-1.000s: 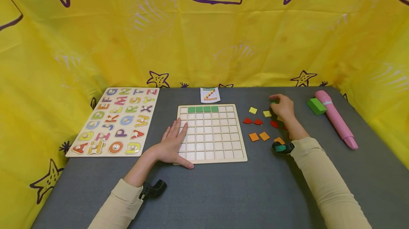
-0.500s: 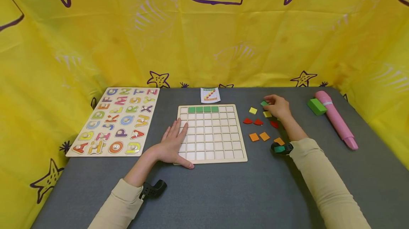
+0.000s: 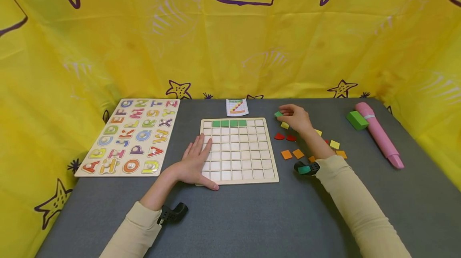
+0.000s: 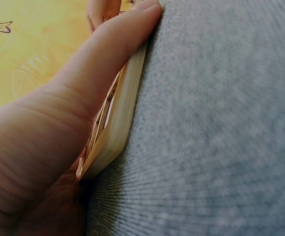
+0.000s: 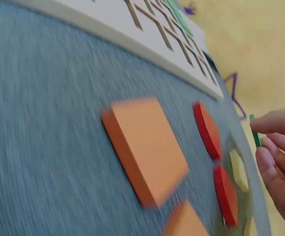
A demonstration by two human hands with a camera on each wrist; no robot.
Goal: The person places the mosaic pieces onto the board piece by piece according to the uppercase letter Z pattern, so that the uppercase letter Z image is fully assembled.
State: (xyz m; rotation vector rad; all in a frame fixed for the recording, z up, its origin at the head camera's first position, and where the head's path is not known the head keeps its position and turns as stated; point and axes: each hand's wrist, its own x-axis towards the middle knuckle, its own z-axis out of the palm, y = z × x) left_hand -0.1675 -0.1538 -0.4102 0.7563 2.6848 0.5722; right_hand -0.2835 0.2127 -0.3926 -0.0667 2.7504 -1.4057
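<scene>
My right hand [image 3: 296, 119] pinches a green square tile [image 3: 278, 114] between thumb and fingertips, just right of the wooden grid board [image 3: 271, 158]. The right wrist view also shows the green tile [image 5: 255, 132], edge-on in the fingers. My left hand [image 3: 192, 162] lies spread over the board's left edge, fingers straight, with the thumb along the near edge. Green tiles [image 3: 229, 123] fill several cells of the board's top row. Near my right hand lie a yellow tile [image 3: 285, 125], red fan-shaped pieces [image 3: 279, 136] and orange tiles [image 3: 286, 154]. The right forearm hides some pieces.
A small pattern card [image 3: 237, 107] lies behind the board. An alphabet puzzle [image 3: 126, 140] with knobbed letters sits at the left. Farther right are a green block [image 3: 357, 120] and a pink microphone-shaped toy [image 3: 379, 136]. A yellow cloth [image 3: 230, 50] hangs behind the table.
My right hand has picked up the green tile and moved left with it, toward the board. The yellow tiles at the right have come into view. My left hand has stayed put.
</scene>
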